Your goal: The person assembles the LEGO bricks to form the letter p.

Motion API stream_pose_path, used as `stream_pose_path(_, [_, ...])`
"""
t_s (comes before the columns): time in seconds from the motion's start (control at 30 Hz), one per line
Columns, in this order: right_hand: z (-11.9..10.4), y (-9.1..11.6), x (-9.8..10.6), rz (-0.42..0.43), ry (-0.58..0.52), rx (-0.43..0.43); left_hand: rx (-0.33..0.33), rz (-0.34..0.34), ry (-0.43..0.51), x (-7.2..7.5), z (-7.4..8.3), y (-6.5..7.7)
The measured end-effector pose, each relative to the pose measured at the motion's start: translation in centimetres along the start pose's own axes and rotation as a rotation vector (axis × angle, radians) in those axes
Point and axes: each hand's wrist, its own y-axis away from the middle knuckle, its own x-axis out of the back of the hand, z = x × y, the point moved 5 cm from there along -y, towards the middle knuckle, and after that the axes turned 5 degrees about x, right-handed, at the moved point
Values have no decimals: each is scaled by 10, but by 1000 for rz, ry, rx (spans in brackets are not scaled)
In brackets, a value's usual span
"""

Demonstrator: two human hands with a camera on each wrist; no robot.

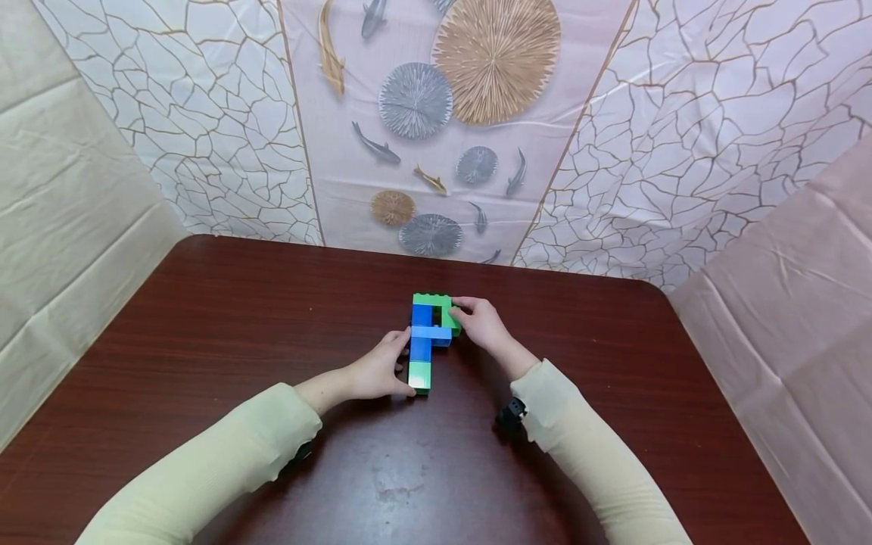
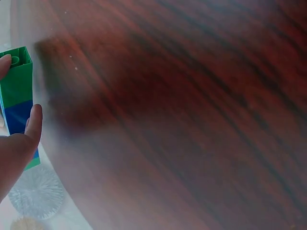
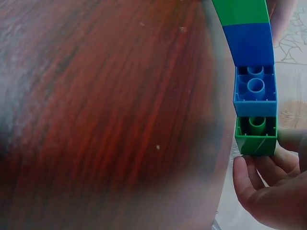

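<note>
Green and blue toy building bricks are joined in a P shape at mid-table in the head view. A green brick (image 1: 419, 375) ends its stem below blue bricks (image 1: 421, 350). A light-blue crosspiece (image 1: 424, 332) and a green top bar (image 1: 429, 300) frame a small gap. My left hand (image 1: 373, 372) grips the stem's left side, thumb near its bottom end. My right hand (image 1: 485, 325) pinches the green brick (image 1: 446, 321) at the upper right. In the right wrist view, hollow undersides show on a blue brick (image 3: 255, 108) and a green brick (image 3: 256, 144) by the fingers.
The dark brown wooden table (image 1: 238, 318) has rounded far corners. Behind it hangs a patterned cloth (image 1: 436, 166) with fish and round motifs. Pale cloth panels (image 1: 804, 303) stand at both sides. A black strap device (image 1: 511, 415) is on the right wrist.
</note>
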Motion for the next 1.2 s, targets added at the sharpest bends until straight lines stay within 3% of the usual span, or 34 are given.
stream_pose_path(0.63, [6,-2,-10,-42,27,4,83,-52,41,-4,-7,-2])
stream_pose_path(1.2, [7,0,-8,-58,70,12,89,-69,40,-5,-7,-3])
